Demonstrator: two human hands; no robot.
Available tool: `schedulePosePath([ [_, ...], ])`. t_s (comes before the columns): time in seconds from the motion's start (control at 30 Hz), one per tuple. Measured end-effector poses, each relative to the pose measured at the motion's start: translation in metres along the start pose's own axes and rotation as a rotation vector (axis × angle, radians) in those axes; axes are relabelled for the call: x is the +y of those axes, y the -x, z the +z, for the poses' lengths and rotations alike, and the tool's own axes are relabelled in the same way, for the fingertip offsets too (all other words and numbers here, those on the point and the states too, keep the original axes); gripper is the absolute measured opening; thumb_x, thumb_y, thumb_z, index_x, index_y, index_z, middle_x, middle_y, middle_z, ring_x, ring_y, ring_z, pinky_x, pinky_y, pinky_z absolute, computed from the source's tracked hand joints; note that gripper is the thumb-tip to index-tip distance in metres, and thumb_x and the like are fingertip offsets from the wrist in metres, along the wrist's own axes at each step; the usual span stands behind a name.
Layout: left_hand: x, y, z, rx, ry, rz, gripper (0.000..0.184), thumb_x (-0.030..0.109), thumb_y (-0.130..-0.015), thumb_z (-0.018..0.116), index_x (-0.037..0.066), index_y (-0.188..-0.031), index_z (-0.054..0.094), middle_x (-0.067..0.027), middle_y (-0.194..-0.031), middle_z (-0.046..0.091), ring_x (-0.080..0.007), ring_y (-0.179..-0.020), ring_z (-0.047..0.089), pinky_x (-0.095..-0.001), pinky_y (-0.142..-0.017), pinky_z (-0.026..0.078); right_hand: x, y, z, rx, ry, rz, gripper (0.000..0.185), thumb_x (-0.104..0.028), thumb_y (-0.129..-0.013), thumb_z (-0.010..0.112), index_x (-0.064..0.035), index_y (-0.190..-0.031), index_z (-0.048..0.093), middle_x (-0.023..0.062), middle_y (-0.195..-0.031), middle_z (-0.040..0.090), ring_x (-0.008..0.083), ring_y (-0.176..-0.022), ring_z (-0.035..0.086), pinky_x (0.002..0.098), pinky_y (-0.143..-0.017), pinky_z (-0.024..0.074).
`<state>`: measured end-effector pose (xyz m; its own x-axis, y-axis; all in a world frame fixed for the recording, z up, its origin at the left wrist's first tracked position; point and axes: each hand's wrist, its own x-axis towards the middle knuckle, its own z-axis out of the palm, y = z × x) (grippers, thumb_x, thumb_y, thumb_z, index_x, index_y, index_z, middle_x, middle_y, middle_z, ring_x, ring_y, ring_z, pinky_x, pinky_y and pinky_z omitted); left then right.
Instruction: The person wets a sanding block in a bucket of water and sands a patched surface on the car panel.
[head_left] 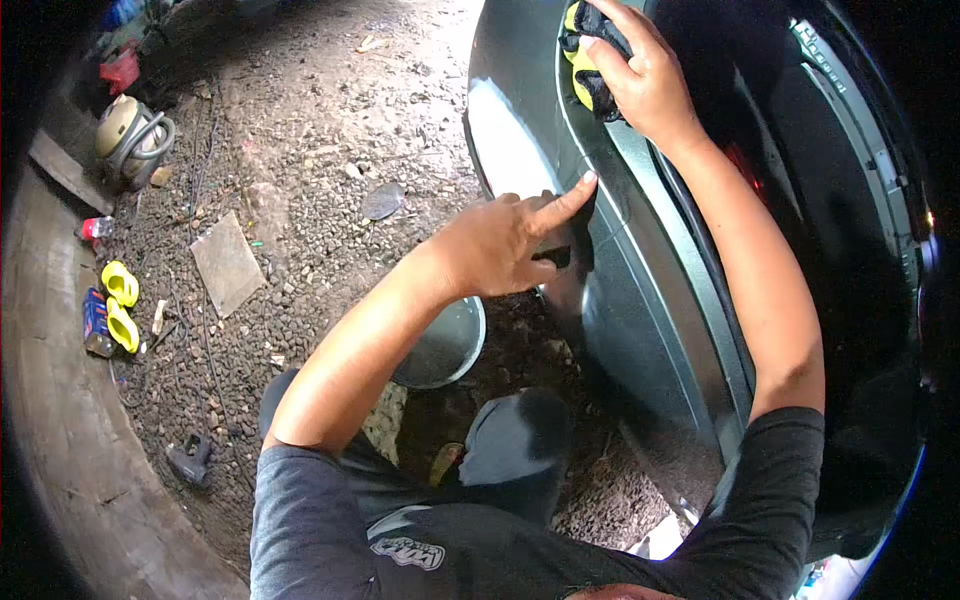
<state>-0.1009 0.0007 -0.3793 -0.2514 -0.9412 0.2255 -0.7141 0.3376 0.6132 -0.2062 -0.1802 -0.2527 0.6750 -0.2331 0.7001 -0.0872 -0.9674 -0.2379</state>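
My right hand grips a yellow and black cloth and presses it against the top edge of a dark green car panel. Lower down, my left hand reaches over the same panel. Its index finger is stretched out with the tip at the panel's edge, the other fingers are partly bent, and I see nothing held in it. Bright light reflects off the panel beside this hand. Below my left forearm, a round bucket stands on the ground, partly hidden by the arm.
Gravel covers the ground to the left. A vacuum cleaner, yellow clogs, a dark blue container and a flat square slab lie there. A concrete ledge runs along the left edge. The car's dark interior fills the right.
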Motion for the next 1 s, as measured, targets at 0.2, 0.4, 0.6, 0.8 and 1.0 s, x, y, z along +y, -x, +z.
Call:
schedulePosePath([
  [0.2, -0.003, 0.007, 0.012, 0.023, 0.007, 0.006, 0.103, 0.022, -0.087, 0.076, 0.031, -0.165, 0.009, -0.0275, -0.121, 0.064, -0.0473, -0.111, 0.063, -0.0514, -0.097, 0.052, -0.007, 0.0, 0.004, 0.04, 0.093, -0.043, 0.05, 0.002, -0.089, 0.061, -0.0021, -0.138, 0.059, 0.0195, -0.13, 0.064, 0.0306, -0.123, 0.062, 0.0378, -0.106, 0.0464],
  [0.4, -0.012, 0.014, 0.007, 0.123, -0.154, 0.079, 0.091, 0.025, -0.089, 0.074, 0.036, -0.163, 0.021, -0.019, -0.124, 0.063, -0.0425, -0.111, 0.063, -0.0516, -0.094, 0.055, -0.01, 0.002, 0.007, 0.026, 0.162, 0.091, 0.049, -0.004, -0.091, 0.06, -0.0026, -0.139, 0.058, 0.0189, -0.133, 0.063, 0.0285, -0.125, 0.06, 0.0379, -0.109, 0.0448],
  [0.6, -0.026, 0.003, -0.006, 0.184, -0.274, 0.183, 0.084, 0.027, -0.086, 0.077, 0.031, -0.157, 0.032, -0.0155, -0.13, 0.061, -0.0396, -0.113, 0.063, -0.0488, -0.095, 0.056, -0.006, 0.002, 0.011, 0.058, 0.173, 0.096, 0.049, -0.005, -0.091, 0.06, -0.0042, -0.14, 0.059, 0.0191, -0.136, 0.062, 0.0289, -0.127, 0.059, 0.0376, -0.11, 0.0435],
  [0.8, -0.025, 0.003, 0.0, 0.212, -0.212, 0.183, 0.085, 0.028, -0.085, 0.078, 0.03, -0.157, 0.033, -0.0138, -0.131, 0.061, -0.0378, -0.114, 0.063, -0.0481, -0.096, 0.055, 0.0, -0.001, 0.011, 0.061, 0.232, 0.093, 0.049, -0.004, -0.09, 0.06, -0.0039, -0.139, 0.059, 0.0193, -0.135, 0.062, 0.0283, -0.127, 0.059, 0.037, -0.11, 0.0431],
  [1.0, -0.03, 0.005, 0.012, 0.259, -0.224, 0.207, 0.083, 0.031, -0.085, 0.078, 0.029, -0.156, 0.035, -0.0131, -0.129, 0.062, -0.0362, -0.113, 0.064, -0.0484, -0.095, 0.055, -0.002, -0.002, 0.012, 0.06, 0.203, 0.133, 0.049, -0.004, -0.09, 0.059, -0.0036, -0.139, 0.059, 0.0188, -0.133, 0.063, 0.0265, -0.125, 0.06, 0.0359, -0.109, 0.0433],
])
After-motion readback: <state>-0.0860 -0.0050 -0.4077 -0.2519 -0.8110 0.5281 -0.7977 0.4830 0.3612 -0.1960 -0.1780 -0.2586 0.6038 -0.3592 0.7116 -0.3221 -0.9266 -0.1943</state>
